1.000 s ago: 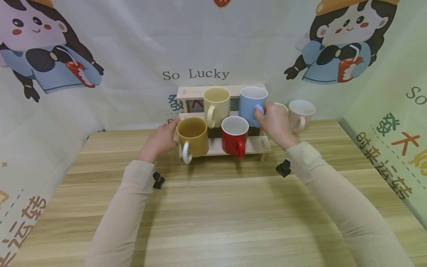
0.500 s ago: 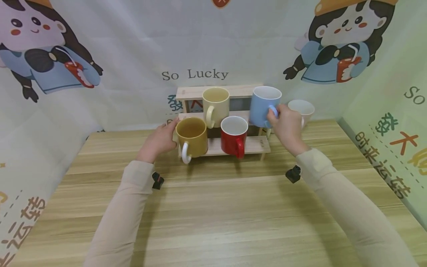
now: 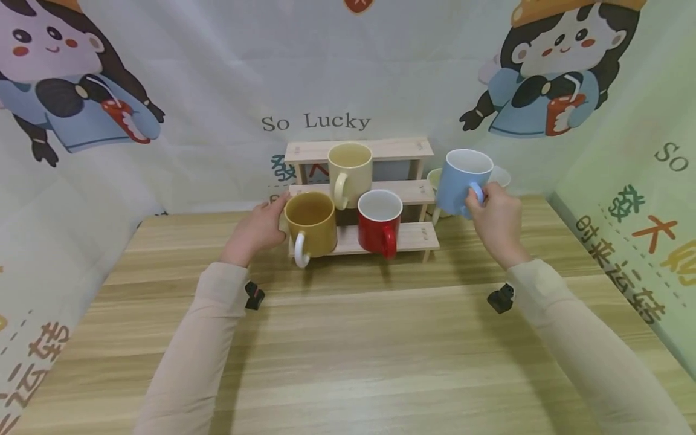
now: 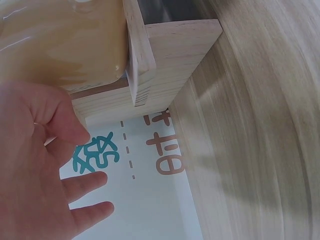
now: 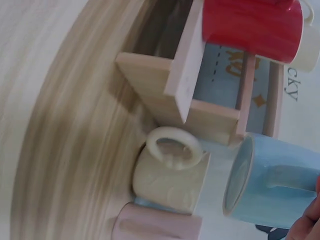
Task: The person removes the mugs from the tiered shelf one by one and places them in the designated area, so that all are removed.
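Note:
My right hand (image 3: pixel 496 225) pinches the handle of a light blue mug (image 3: pixel 462 181), which is off the rack to its right, in the air. In the right wrist view, the blue mug (image 5: pixel 275 182) appears sideways, with fingertips at its handle. My left hand (image 3: pixel 255 231) is at the left end of the wooden three-tier rack (image 3: pixel 415 192), beside a mustard mug (image 3: pixel 321 226) with a white handle. Its lower fingers (image 4: pixel 90 186) extend loosely in the left wrist view. A red mug (image 3: pixel 375 232) shares the bottom tier, and a cream mug (image 3: pixel 359 175) stands on the middle tier.
Right of the rack, a cream mug (image 5: pixel 167 175) and a pale pink mug (image 5: pixel 157 224) stand on the wooden table (image 3: pixel 370 344); the blue mug partly hides them in the head view. A printed cloth (image 3: pixel 217 90) hangs behind the rack.
My right hand has carried the blue mug off the middle tier to the right, past the rack's end, and slightly down. The left hand has stayed in place at the rack.

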The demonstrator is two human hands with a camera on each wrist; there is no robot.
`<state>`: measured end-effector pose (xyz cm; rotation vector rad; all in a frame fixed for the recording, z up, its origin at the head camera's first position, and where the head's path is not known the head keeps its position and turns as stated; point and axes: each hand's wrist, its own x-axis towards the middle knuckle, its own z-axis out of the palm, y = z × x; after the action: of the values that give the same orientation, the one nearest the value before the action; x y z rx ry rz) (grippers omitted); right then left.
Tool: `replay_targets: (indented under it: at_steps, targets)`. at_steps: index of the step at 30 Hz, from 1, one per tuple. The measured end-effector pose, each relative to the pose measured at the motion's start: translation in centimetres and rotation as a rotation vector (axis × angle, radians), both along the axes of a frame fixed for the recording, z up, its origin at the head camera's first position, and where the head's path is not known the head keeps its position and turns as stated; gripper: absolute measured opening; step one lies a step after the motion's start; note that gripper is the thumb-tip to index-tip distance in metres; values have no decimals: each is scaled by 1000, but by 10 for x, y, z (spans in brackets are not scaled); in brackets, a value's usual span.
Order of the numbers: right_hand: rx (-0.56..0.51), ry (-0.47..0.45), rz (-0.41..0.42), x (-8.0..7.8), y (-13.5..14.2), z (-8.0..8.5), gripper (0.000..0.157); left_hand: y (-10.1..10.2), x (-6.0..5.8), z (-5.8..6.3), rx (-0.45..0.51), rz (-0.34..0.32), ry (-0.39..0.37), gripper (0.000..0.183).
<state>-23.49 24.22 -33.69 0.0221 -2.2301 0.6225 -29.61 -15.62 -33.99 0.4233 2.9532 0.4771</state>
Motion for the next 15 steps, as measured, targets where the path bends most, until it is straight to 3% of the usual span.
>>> replay_targets:
  at_steps: [15]
  targets:
    - [31, 39, -28, 4, 19, -31, 26, -4, -4, -5, -7, -10, 2, 91]
